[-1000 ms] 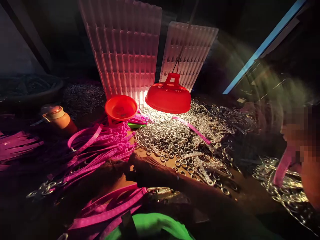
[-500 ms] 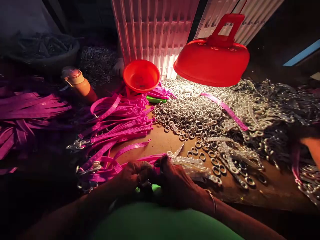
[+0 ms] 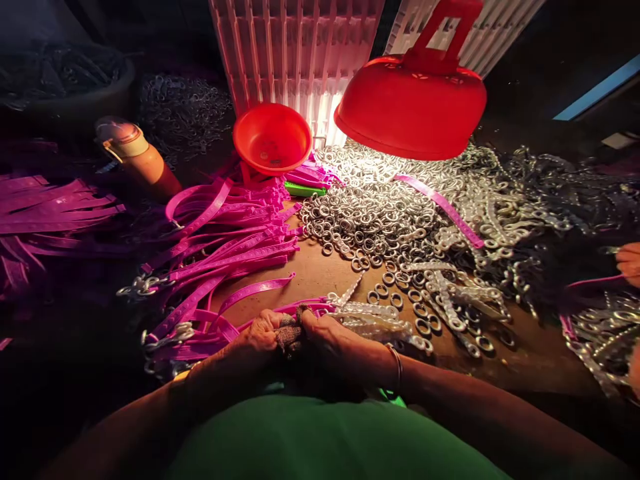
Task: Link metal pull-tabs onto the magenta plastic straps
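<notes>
Magenta plastic strap (image 3: 305, 308), flat and ribbon-like, lies at the near edge of the brown wooden tabletop (image 3: 320, 277), and I see its end running in under my two hands, which meet close to my body so the work sits under the light. My left hand (image 3: 257, 333) and my right hand (image 3: 330, 333) press together at the fingertips, which look wrapped in dark, coarse cloth; they are curled in tight on something small at the strap's end, though I cannot tell exactly what. Just beside my right hand lie strings of shiny metal rings (image 3: 373, 320), kept within easy reach. Behind them a big heap of loose silvery rings (image 3: 390, 213) glitters under the red dome-shaped hanging lamp (image 3: 410, 110), hung low, I judge, to light the small parts. To the left a sheaf of magenta straps (image 3: 235, 247) lies fanned out, some with metal clips at their ends. A round orange plastic bowl (image 3: 273, 137) sits behind them, near an orange bottle with a pale cap (image 3: 137, 157). White ribbed plastic trays (image 3: 295, 60) lean upright at the back. Another person's hand (image 3: 629, 263) shows at the right edge.
</notes>
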`<state>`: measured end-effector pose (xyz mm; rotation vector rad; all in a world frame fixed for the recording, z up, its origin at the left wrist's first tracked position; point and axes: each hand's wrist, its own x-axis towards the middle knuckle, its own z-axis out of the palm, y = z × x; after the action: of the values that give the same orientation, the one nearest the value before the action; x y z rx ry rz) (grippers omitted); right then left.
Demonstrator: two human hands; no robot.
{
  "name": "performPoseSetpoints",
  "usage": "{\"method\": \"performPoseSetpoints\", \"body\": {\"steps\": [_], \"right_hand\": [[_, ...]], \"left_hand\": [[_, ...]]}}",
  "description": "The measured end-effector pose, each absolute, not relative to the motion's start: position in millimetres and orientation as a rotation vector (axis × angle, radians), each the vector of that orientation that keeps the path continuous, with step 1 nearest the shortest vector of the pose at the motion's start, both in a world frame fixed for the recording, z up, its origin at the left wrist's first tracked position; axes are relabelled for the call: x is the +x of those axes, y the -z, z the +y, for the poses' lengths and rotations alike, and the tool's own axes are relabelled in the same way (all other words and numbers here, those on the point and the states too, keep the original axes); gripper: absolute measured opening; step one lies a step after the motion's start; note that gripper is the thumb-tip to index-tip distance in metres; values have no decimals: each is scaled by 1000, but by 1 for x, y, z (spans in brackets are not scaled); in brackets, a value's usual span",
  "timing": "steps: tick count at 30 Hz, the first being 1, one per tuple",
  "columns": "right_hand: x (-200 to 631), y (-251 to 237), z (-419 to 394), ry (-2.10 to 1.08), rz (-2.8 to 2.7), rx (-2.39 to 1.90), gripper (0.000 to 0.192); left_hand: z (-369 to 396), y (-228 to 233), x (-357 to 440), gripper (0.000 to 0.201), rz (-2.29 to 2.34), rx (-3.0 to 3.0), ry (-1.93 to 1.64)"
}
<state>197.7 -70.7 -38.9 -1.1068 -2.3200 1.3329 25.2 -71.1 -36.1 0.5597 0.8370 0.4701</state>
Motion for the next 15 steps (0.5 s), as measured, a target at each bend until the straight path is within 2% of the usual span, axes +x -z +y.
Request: {"method": "performPoseSetpoints", "body": {"steps": [6,11,15], "right_hand": [[200,39,-71,-1162,-2396,-1045,10],[211,14,-68,-1315,-2300,-952,13],[225,7,-55,-1227,-2143,-1052,19]], "left_hand": [[-76,44,21,31,775,707,-510],[-52,27,4,38,840,1215,-433],[-18,9,-20,34,995,1570,-409]]}}
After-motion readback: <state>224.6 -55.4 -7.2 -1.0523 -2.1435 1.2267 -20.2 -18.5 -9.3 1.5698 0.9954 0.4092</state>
